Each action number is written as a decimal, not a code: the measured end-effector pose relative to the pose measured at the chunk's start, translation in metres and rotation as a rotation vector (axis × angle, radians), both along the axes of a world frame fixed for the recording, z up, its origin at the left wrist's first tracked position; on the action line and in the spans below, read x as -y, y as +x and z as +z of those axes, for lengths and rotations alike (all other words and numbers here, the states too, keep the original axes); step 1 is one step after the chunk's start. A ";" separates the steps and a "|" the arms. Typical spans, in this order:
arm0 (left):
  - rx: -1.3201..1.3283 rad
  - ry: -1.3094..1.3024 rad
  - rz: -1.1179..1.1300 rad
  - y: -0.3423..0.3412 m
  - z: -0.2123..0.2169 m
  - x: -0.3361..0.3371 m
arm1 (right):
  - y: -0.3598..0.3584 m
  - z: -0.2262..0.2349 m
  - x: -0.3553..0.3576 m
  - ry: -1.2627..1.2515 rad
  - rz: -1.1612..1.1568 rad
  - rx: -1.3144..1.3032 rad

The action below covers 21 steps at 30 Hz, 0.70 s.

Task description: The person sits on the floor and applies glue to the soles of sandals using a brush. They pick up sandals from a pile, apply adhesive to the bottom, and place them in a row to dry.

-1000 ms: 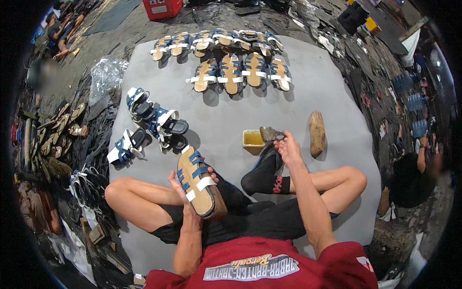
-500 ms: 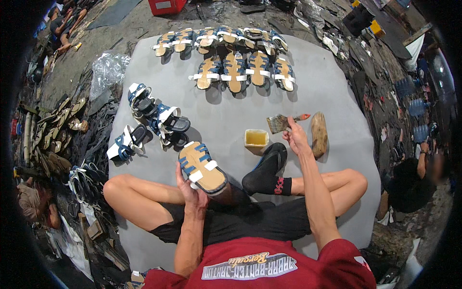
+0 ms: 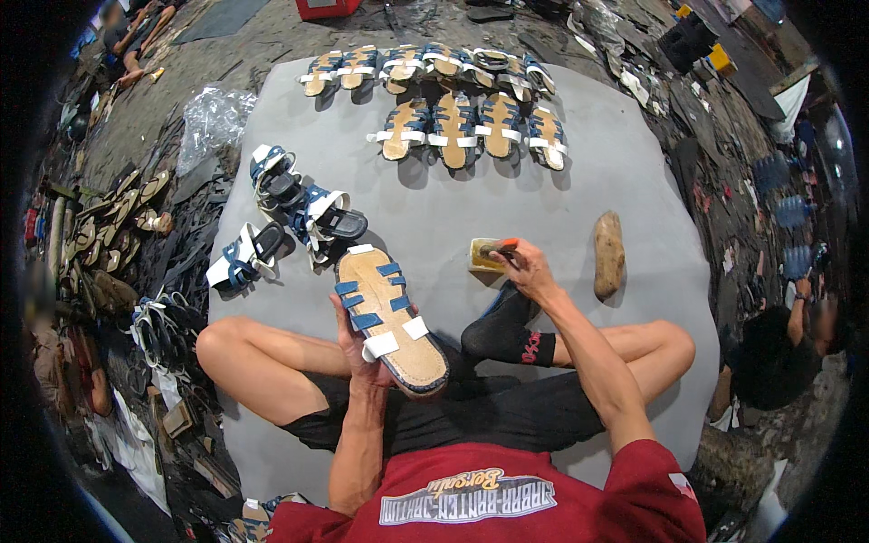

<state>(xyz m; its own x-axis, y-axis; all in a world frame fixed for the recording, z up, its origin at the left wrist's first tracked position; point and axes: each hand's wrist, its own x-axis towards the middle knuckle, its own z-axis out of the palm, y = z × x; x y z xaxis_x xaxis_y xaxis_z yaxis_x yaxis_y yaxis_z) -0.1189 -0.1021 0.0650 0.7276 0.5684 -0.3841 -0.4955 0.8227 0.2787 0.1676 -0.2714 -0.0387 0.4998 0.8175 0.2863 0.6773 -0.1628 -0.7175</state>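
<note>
Mostly the frame is filled by a grey mat on the floor, where the person sits cross-legged at the lower middle. Two rows of finished sandals lie at the top centre of the mat, well apart from the hands. A looser group of blue sandals lies at the upper left, near the left knee.

In the centre, the left hand grasps one sandal from its left edge, sole side up. The long axis of the sandal runs from the upper left down to the lower right, with the blue and white straps crossing the tan sole. It is lifted above the lap, not resting on the mat.

The right hand is stretched forward, to the right of the sandal and a bit higher in the frame. It is closed around a brush with an orange handle, and the tip is in or over a small yellow tub; which one I cannot tell. So the sandal lies down and left from the brush, and its raised end points toward the tub.

A wooden block lies just right of the tub.
</note>
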 end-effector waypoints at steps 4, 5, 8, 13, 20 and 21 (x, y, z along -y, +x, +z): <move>0.019 0.043 -0.018 -0.009 -0.007 -0.004 | -0.003 0.014 0.009 0.044 -0.258 -0.198; 0.040 0.041 -0.021 -0.012 -0.012 -0.005 | -0.005 0.023 0.009 0.012 -0.319 -0.167; 0.086 0.047 -0.031 -0.009 -0.013 -0.007 | -0.008 0.030 0.017 -0.200 -0.430 -0.125; 0.012 0.098 -0.024 0.001 0.002 0.001 | -0.001 0.005 0.027 -0.216 -0.592 -0.279; -0.062 0.172 -0.116 -0.004 -0.004 -0.001 | -0.023 0.066 -0.003 -0.081 -0.424 -1.125; -0.079 0.188 -0.134 -0.007 0.000 0.000 | -0.036 0.113 -0.016 0.069 -0.407 -1.299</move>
<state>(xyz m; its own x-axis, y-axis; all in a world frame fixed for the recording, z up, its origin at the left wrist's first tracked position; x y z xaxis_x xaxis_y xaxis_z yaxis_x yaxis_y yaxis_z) -0.1260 -0.1024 0.0645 0.7729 0.5361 -0.3394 -0.3560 0.8092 0.4673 0.1316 -0.2558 0.0739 0.6377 0.5525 -0.5367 -0.5729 -0.1255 -0.8100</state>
